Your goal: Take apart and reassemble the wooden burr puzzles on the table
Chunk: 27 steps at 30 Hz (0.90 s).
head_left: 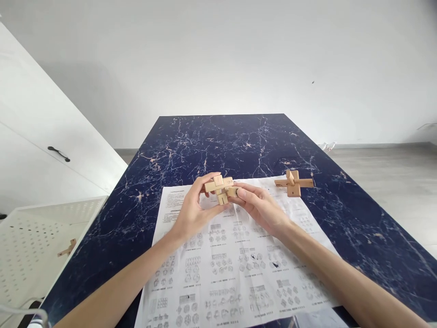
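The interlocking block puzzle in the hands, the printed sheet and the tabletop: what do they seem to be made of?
The interlocking block puzzle looks like smooth, pale wood, judging by its tan color and softened edges. The printed sheet appears to be matte paper, with visible creases. The tabletop has a dark blue, white-veined marble look; whether stone or printed covering, I can't tell.

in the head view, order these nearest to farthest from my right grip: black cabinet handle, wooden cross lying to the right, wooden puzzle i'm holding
1. Wooden puzzle: touching the right grip, at its fingertips.
2. Wooden cross: a little way off, to the right.
3. Black cabinet handle: far over on the left.
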Each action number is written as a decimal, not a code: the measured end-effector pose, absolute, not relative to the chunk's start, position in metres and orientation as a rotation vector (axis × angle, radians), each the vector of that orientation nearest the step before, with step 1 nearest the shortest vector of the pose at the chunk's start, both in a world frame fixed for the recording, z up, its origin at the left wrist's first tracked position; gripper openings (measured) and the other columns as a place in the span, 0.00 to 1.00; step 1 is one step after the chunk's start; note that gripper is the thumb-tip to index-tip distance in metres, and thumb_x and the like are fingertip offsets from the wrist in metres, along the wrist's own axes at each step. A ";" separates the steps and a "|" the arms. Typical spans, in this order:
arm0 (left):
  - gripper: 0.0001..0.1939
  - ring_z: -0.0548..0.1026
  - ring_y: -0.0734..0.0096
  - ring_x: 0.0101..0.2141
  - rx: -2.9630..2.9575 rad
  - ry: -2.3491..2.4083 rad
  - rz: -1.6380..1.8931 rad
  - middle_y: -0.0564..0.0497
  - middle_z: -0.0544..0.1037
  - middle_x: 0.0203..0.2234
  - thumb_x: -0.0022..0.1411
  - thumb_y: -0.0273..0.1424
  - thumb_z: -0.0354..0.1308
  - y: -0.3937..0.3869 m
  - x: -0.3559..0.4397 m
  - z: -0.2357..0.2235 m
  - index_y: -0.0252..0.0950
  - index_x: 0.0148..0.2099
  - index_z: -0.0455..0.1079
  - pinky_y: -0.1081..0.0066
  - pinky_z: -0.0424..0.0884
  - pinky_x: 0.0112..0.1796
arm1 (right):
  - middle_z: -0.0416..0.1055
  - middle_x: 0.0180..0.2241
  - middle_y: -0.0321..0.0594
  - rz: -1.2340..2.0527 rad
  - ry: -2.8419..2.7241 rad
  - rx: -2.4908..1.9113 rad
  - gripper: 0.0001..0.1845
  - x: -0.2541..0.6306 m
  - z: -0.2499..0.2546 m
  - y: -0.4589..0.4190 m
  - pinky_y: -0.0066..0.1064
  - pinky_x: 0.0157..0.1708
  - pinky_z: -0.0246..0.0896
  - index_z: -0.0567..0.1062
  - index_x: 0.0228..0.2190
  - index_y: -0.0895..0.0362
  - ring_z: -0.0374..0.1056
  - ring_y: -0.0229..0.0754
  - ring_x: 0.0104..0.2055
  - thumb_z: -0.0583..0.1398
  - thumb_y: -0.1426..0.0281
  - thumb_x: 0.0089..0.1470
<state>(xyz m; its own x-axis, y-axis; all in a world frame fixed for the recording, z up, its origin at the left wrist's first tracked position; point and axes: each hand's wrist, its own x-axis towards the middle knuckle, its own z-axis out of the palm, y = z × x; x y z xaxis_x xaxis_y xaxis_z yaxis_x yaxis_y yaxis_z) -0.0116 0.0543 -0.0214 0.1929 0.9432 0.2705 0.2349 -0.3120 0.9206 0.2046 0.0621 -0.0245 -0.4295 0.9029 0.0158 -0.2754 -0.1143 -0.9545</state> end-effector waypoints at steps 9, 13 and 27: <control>0.35 0.76 0.51 0.59 1.793 1.118 1.148 0.46 0.75 0.62 0.63 0.42 0.76 0.054 -0.012 -0.023 0.54 0.68 0.68 0.51 0.73 0.59 | 0.81 0.58 0.45 1.693 -1.256 -0.815 0.24 0.204 -0.021 0.058 0.57 0.70 0.61 0.84 0.55 0.48 0.75 0.56 0.63 0.70 0.51 0.63; 0.34 0.76 0.51 0.56 1.846 1.139 1.131 0.46 0.76 0.59 0.63 0.41 0.76 0.054 -0.012 -0.022 0.54 0.68 0.69 0.50 0.73 0.58 | 0.81 0.59 0.45 1.660 -1.285 -0.844 0.25 0.204 -0.020 0.059 0.57 0.70 0.61 0.84 0.55 0.48 0.75 0.56 0.62 0.69 0.49 0.64; 0.34 0.76 0.58 0.50 1.956 1.139 1.107 0.50 0.76 0.53 0.61 0.39 0.78 0.055 -0.012 -0.022 0.53 0.65 0.70 0.58 0.73 0.52 | 0.81 0.58 0.42 1.659 -1.334 -0.838 0.22 0.208 -0.030 0.060 0.57 0.70 0.60 0.84 0.54 0.46 0.75 0.55 0.62 0.70 0.50 0.63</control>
<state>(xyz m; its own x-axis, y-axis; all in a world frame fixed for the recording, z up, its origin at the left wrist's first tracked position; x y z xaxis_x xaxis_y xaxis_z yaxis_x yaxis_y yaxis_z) -0.0119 0.0545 -0.0216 0.2796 0.8921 0.3550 0.3797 -0.4423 0.8125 0.2076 0.0597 -0.0299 -0.4347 0.9006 -0.0006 -0.1929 -0.0937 -0.9767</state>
